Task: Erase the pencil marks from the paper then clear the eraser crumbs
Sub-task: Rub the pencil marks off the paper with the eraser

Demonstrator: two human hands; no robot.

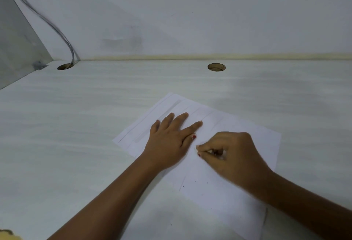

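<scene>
The right hand (232, 152) is curled tight, thumb and fingertips pinching a small eraser (214, 152) that is mostly hidden, pressed to the paper (219, 188); just to its left the left hand (167, 142) lies flat with fingers spread, palm down on the same sheet; faint pencil lines (133, 129) run along the sheet's far-left part; a few dark crumbs (183, 186) lie on its near part; the paper rests at an angle on the pale counter (76, 125); at the far edge are two round holes, one right (216, 67), one left (65, 66) with grey cables (57, 28) entering it.
</scene>
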